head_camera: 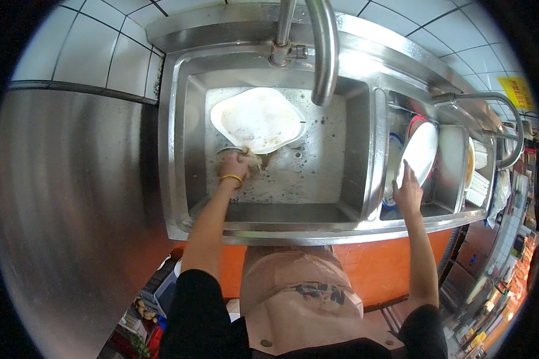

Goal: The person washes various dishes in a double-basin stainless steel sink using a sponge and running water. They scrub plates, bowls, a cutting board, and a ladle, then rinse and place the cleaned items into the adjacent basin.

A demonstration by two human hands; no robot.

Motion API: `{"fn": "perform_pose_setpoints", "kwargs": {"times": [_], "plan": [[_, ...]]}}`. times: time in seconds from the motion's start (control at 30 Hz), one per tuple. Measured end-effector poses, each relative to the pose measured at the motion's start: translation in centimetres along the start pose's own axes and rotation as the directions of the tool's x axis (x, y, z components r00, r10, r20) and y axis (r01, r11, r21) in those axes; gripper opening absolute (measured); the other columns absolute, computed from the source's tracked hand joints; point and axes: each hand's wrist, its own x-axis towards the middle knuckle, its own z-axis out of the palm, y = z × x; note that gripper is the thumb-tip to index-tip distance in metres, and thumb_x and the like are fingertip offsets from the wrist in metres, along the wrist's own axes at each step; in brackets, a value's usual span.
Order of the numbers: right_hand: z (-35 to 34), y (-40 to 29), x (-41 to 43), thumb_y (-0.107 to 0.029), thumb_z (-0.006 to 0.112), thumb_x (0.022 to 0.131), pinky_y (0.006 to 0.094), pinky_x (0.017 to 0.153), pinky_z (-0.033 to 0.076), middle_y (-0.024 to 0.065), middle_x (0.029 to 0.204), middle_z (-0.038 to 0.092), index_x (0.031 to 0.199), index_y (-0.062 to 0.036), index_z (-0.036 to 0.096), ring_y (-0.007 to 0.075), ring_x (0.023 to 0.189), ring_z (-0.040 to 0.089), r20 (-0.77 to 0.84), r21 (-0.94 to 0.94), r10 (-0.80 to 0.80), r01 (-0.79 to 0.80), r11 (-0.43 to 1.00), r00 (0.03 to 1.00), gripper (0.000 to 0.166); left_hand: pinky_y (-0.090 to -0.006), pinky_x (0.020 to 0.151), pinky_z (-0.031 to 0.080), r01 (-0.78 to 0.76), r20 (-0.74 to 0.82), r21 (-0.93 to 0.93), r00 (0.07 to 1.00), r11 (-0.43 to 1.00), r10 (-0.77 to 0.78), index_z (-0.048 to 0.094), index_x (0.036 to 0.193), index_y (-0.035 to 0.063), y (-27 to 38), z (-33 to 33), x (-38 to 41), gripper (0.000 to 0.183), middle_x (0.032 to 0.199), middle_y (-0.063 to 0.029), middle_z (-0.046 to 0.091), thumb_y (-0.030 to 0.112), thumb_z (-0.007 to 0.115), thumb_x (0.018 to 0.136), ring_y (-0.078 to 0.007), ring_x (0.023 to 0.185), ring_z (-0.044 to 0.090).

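Note:
In the large left basin, my left hand [233, 168] grips a bunched, beige-looking cloth [253, 162], slightly blurred. Just beyond it, a white dish with a wavy outline [259, 117] lies on the wet basin floor, brown specks on its surface. A thin curved rim [228, 149] shows by my left knuckles; what it belongs to is hidden. Over the middle basin, my right hand [408, 194] holds the near edge of a white oval plate [420, 150], which is tilted. Under and beside that plate are a blue-rimmed dish [393, 150] and a red-edged item [417, 120].
A curved steel faucet [325, 54] hangs over the large basin, and another spout [485, 95] arches over the right side. White dishes [478, 188] stand in the right basin. A steel panel [76, 202] borders the sink on the left. Crates [157, 287] sit low at left.

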Motion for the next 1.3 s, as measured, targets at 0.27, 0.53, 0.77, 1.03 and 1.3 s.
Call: {"fn": "perform_pose_setpoints", "kwargs": {"times": [0.27,0.53,0.77,1.03,1.3], "plan": [[7.0,-16.0,9.0,-0.026,0.052,0.091,0.0420,0.089,0.048,0.0185,0.115,0.062,0.123,-0.0053,0.055,0.0354,0.102,0.061,0.044,0.542,-0.084,0.046,0.839,0.995,0.039,-0.0361,0.082,0.051,-0.639,-0.470,-0.415,0.760,0.648,0.449,0.062,0.111,0.0055,6.1,-7.9,0.2,0.034,0.099,-0.0143,0.062,0.009,0.061,0.077,-0.0309,0.093,0.062],[25.2,-21.9,16.4,-0.020,0.056,0.082,0.0343,0.064,0.049,0.0099,0.080,0.066,0.107,-0.0014,0.065,0.0196,0.070,0.062,0.436,0.709,0.281,-0.518,0.479,0.855,0.032,-0.0485,0.111,0.027,-0.476,-0.062,0.363,0.845,0.801,0.531,0.036,0.141,0.0088,11.3,2.9,4.2,0.059,0.151,-0.0160,0.025,0.038,0.048,0.091,-0.0334,0.139,0.023],[21.0,-23.6,15.6,-0.014,0.054,0.079,0.0381,0.071,0.052,0.0155,0.080,0.068,0.095,-0.0022,0.069,0.0229,0.078,0.067,0.222,0.637,0.270,-0.349,0.687,0.937,0.025,-0.0418,0.097,0.046,-0.671,-0.146,0.370,0.641,0.643,0.753,0.033,0.143,0.0078,10.7,6.4,3.7,0.052,0.147,-0.0132,0.035,0.016,0.049,0.094,-0.0273,0.122,0.051],[18.2,-24.3,14.2,-0.019,0.057,0.091,0.0327,0.067,0.057,0.0105,0.085,0.068,0.100,-0.0003,0.065,0.0224,0.072,0.067,0.632,0.774,0.171,-0.628,-0.083,0.756,0.023,-0.0391,0.078,0.056,-0.602,-0.051,0.680,0.532,0.419,0.845,0.041,0.136,-0.0002,6.8,1.9,3.3,0.052,0.130,-0.0195,0.053,0.013,0.053,0.087,-0.0281,0.102,0.063],[13.0,-28.7,11.2,-0.028,0.045,0.093,0.0437,0.094,0.043,0.0125,0.106,0.059,0.112,-0.0038,0.053,0.0289,0.097,0.054,0.736,0.375,-0.038,-0.454,-0.808,0.676,0.032,-0.0388,0.069,0.057,-0.644,-0.037,0.327,0.723,0.692,0.690,0.046,0.128,-0.0040,13.8,-1.7,-3.5,0.045,0.130,-0.0233,0.051,0.006,0.048,0.084,-0.0325,0.084,0.068]]}}
